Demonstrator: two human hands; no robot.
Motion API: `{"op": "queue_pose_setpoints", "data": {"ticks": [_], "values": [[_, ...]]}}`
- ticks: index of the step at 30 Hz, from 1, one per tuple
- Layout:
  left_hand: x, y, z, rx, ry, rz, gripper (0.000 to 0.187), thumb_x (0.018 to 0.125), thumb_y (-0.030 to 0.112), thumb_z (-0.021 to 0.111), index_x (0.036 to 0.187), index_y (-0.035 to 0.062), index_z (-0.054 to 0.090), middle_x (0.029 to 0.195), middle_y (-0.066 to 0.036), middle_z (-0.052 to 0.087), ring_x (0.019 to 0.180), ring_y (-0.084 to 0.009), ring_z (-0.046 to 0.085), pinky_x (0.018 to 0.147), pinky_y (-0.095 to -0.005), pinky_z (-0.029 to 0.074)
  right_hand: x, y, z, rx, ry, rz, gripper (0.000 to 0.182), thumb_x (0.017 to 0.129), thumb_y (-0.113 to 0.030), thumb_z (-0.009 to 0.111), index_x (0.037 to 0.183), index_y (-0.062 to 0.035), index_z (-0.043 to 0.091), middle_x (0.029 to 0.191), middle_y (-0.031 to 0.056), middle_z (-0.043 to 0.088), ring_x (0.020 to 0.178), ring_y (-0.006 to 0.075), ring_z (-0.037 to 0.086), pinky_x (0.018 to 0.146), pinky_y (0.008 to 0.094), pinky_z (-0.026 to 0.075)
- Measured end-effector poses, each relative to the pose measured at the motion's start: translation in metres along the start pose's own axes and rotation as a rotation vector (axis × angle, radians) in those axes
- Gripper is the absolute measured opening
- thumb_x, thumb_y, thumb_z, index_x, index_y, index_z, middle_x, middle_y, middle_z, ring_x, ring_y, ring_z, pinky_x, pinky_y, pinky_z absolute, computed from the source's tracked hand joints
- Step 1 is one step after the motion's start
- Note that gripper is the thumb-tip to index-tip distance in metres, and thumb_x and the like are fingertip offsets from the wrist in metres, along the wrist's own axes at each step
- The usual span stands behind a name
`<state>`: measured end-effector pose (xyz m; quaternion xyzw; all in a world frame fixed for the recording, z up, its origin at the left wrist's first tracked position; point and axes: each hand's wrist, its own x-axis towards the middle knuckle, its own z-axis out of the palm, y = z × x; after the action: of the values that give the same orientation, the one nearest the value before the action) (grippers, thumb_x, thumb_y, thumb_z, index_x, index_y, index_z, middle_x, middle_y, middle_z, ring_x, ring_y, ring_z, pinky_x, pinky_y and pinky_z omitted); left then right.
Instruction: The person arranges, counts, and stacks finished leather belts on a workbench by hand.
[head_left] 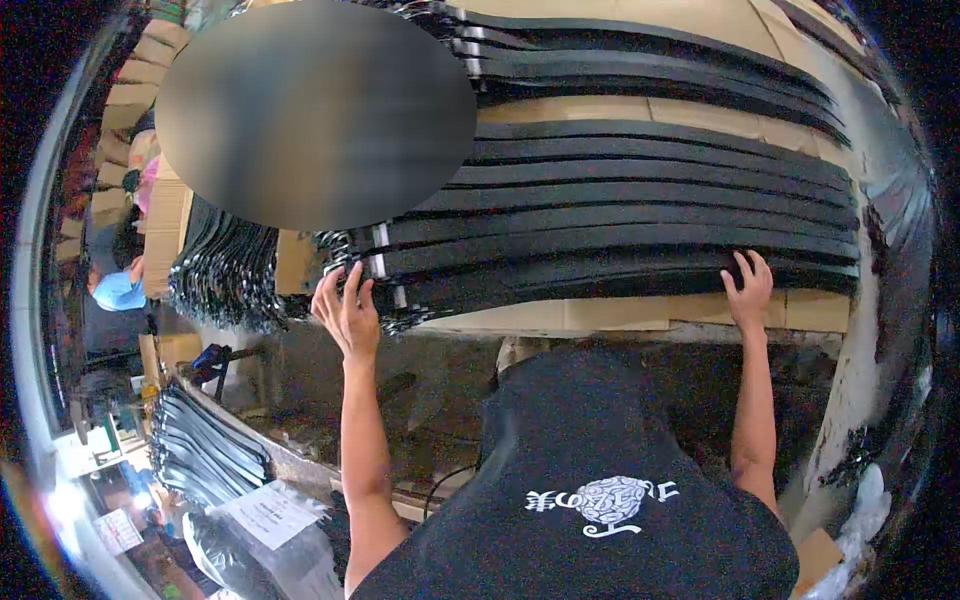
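Long flat black strips that look like belts [640, 205] lie side by side in stacked rows across the work surface, with white bands [380, 250] around them near their left ends. My left hand [347, 312] is at the left end of the nearest row, fingers apart, beside shiny small parts that look like buckles [398, 322]. Farther right, my right hand [750, 288] rests its spread fingers at the front edge of the same row, near the right ends. Neither hand is wrapped around a strip. A blurred oval hides the upper left part of the rows.
Cardboard [610, 314] lies under the rows. Another group of black strips [650, 70] lies at the back. More strip ends [225, 270] hang at the left. Below left are a bundle of dark strips [205, 445] and a plastic bag with a paper label [268, 515]. A person in a blue cap [120, 290] is at the far left.
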<state>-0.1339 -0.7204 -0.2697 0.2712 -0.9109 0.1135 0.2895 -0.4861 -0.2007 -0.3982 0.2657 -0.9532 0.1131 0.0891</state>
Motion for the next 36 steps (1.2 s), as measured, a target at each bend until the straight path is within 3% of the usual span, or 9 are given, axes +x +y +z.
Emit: {"op": "queue_pose_setpoints", "data": {"ticks": [7,17,21,23,25,26,29,31,36], "values": [[0.006,-0.01,-0.001,-0.079,-0.035,0.005,0.031,0.08,0.024,0.07,0.11,0.0187,0.066,0.112,-0.005,0.054,0.11,-0.0264,0.049,0.094,-0.0401,0.033,-0.009,-0.036,-0.009,-0.099,0.044,0.112,0.044,0.087,-0.033,0.061,0.125,-0.0127,0.056,0.134,0.0117,0.046,0.126,0.0305,0.041,0.106,0.0471,0.028],[0.01,-0.013,-0.002,-0.322,-0.039,-0.038,0.031,0.077,0.022,0.071,0.107,0.0133,0.066,0.112,-0.011,0.056,0.11,-0.0305,0.05,0.091,-0.0431,0.038,-0.078,-0.167,-0.008,0.225,0.276,0.334,0.029,0.078,-0.023,0.065,0.101,-0.0058,0.063,0.112,0.0146,0.057,0.108,0.0334,0.051,0.093,0.0462,0.038],[0.035,0.008,-0.007,-0.136,0.082,0.208,0.034,0.078,0.029,0.071,0.106,0.01,0.066,0.111,-0.013,0.057,0.103,-0.0307,0.053,0.09,-0.0457,0.041,-0.101,-0.2,-0.005,0.23,0.332,0.515,0.026,0.075,-0.028,0.067,0.091,-0.0075,0.068,0.111,0.0146,0.059,0.106,0.0347,0.052,0.093,0.0449,0.037],[0.036,0.029,0.004,-0.424,0.119,0.293,0.034,0.075,0.022,0.074,0.105,0.0077,0.065,0.103,-0.012,0.059,0.096,-0.0298,0.056,0.086,-0.0418,0.044,-0.11,-0.207,0.003,0.277,0.443,0.527,0.02,0.077,-0.025,0.067,0.088,-0.0082,0.067,0.106,0.0121,0.059,0.102,0.0324,0.052,0.089,0.0439,0.04],[0.039,0.077,-0.011,-0.864,-0.104,0.472,0.032,0.085,0.017,0.068,0.112,0.0019,0.058,0.093,-0.014,0.06,0.076,-0.0286,0.057,0.071,-0.0404,0.05,-0.118,-0.21,-0.001,0.333,0.494,0.553,0.016,0.076,-0.021,0.069,0.083,-0.0075,0.065,0.1,0.0104,0.059,0.098,0.0304,0.054,0.087,0.0416,0.041],[0.017,0.082,0.008,-1.084,-0.404,0.224,0.023,0.086,0.016,0.067,0.103,0.0024,0.06,0.094,-0.014,0.061,0.078,-0.024,0.057,0.071,-0.0371,0.051,-0.123,-0.209,-0.004,0.339,0.492,0.574,0.018,0.076,-0.024,0.069,0.081,-0.007,0.064,0.095,0.0108,0.058,0.094,0.0315,0.055,0.083,0.0412,0.044],[-0.008,0.126,0.016,-1.22,-1.051,0.366,0.039,0.087,0.029,0.067,0.116,0.0036,0.058,0.106,-0.016,0.06,0.09,-0.0265,0.06,0.077,-0.039,0.051,-0.147,-0.203,-0.029,0.377,0.606,0.642,0.018,0.08,-0.023,0.067,0.08,-0.0057,0.063,0.087,0.0099,0.058,0.084,0.029,0.059,0.076,0.0393,0.047],[-0.024,0.154,0.031,-1.343,-1.125,0.629,0.034,0.073,0.011,0.073,0.105,0.0032,0.063,0.095,-0.013,0.061,0.088,-0.0281,0.057,0.08,-0.0365,0.045,-0.176,-0.206,-0.053,0.378,0.667,0.753,0.018,0.08,-0.022,0.067,0.078,-0.0051,0.062,0.082,0.0099,0.058,0.077,0.0281,0.059,0.069,0.0384,0.048],[-0.063,0.239,0.037,-1.226,-1.283,1.269,0.034,0.073,0.006,0.071,0.105,0.0005,0.061,0.089,-0.013,0.061,0.082,-0.0281,0.059,0.072,-0.037,0.048,-0.287,-0.191,-0.086,0.292,0.843,1.037,0.017,0.079,-0.019,0.069,0.076,-0.0035,0.063,0.074,0.0104,0.059,0.067,0.0274,0.06,0.06,0.038,0.048]]}}
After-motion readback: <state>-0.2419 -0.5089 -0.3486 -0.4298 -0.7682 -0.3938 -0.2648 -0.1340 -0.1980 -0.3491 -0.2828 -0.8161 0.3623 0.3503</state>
